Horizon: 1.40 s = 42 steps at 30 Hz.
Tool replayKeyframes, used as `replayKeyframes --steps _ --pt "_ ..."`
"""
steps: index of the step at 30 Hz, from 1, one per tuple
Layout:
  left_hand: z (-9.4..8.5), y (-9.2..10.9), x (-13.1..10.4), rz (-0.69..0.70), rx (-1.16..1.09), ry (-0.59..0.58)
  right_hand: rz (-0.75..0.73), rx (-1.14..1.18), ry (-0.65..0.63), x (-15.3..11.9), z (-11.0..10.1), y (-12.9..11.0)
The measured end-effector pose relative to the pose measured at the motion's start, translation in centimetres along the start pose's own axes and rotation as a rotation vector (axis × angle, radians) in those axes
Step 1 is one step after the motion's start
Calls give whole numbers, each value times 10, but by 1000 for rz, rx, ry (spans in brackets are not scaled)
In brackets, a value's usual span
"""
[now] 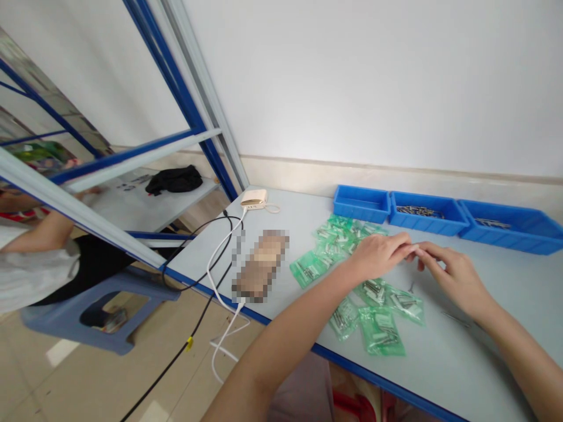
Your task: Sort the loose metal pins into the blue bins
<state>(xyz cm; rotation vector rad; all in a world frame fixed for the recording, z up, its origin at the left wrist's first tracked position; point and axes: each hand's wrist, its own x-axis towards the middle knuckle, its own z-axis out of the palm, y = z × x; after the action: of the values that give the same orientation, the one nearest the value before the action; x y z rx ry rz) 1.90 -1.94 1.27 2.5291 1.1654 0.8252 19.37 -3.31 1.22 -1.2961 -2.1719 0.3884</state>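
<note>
My left hand [382, 255] and my right hand [460, 278] meet at the fingertips above the table. Both are closed in a pinch, and whatever they hold between them is too small to make out. Below and left of them lie several green plastic bags [380, 331] with metal screws or pins inside, some partly covered by my left hand and forearm. A loose screw [411, 287] rests on the table under my hands. Another thin metal piece [456, 319] lies beside my right wrist.
Three blue bins [428, 212] stand along the wall; the middle and right ones hold metal parts. A blurred-out phone-like object [261, 266] and a white box [254, 199] with cables sit left. Beyond the frame post [193, 117], another person sits on a blue stool [101, 310].
</note>
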Motion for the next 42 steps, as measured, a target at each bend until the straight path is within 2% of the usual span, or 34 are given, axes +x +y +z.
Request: replayKeyframes --steps 6,14,22,26,29,35,38,40,42 --pt "2 -1 0 -37 4 -1 27 -17 39 0 0 -2" --pt "0 1 -1 -1 -67 -34 73 -6 -60 1 -3 -1" --pt "-1 2 0 9 -177 -74 95 162 -117 3 0 -3" --pt "-1 1 1 -61 -136 -65 104 221 -116 4 -2 -6" --pt "1 -1 2 -88 -119 -35 105 177 -93 2 -2 -5" --pt "2 -4 2 -24 27 3 35 -64 -4 -1 2 2" --pt "-13 -5 -1 -59 116 25 6 -184 80 5 -5 11" --pt "-35 -5 -10 -87 139 50 26 -290 149 12 -18 26" --pt "-65 -5 -28 -114 134 64 36 -415 194 20 -36 49"
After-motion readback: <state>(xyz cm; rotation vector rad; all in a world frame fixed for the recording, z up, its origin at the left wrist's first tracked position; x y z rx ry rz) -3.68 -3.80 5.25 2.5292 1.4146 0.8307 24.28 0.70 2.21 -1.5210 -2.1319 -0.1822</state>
